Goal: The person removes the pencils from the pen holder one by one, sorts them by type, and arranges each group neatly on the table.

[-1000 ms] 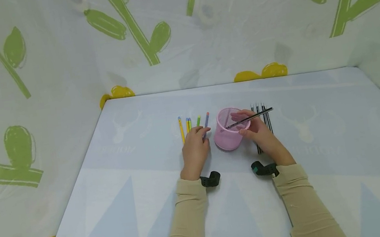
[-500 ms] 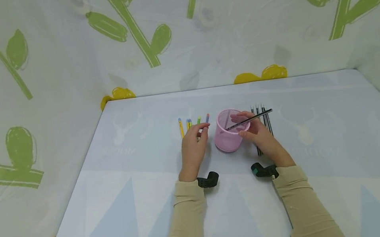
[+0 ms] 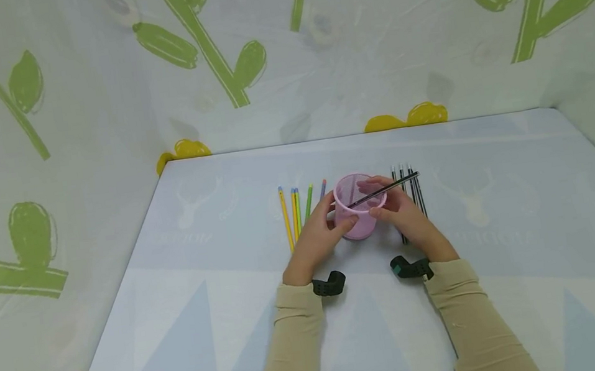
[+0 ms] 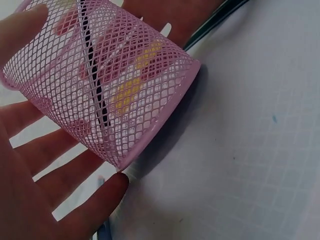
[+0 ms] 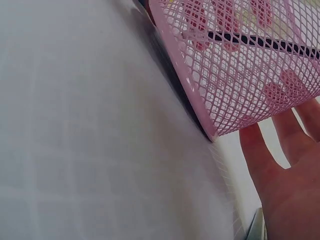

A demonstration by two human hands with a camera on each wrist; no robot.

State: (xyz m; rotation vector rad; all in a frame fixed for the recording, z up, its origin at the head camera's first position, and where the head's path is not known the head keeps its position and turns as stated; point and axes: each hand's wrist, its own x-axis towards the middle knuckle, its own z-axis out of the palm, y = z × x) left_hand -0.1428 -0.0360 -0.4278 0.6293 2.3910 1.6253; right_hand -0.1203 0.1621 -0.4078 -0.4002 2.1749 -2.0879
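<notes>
Both hands hold a pink mesh pencil cup (image 3: pixel 358 227) in the middle of the table. My left hand (image 3: pixel 314 237) wraps its left side, thumb in front and fingers behind. On the other side, my right hand (image 3: pixel 413 218) grips the cup with its thumb near the rim. Inside leans a black pencil with pale stripes (image 3: pixel 396 183), seen through the mesh in both wrist views; its upper end sticks out over the right rim. A dark shadow lies along the cup's base (image 4: pixel 162 117) in the left wrist view; whether the base is fully on the table I cannot tell.
Left of the cup lie yellow pencils (image 3: pixel 286 215), a green pencil (image 3: pixel 308 200) and a blue-purple pencil (image 3: pixel 323 188), partly behind my left hand. Several black pencils (image 3: pixel 401 174) lie to the right, partly under my right hand. A floral curtain (image 3: pixel 318 82) hangs behind the table.
My left hand has left the coloured pencils and moved right to take hold of the cup. The cup and right hand have shifted slightly left.
</notes>
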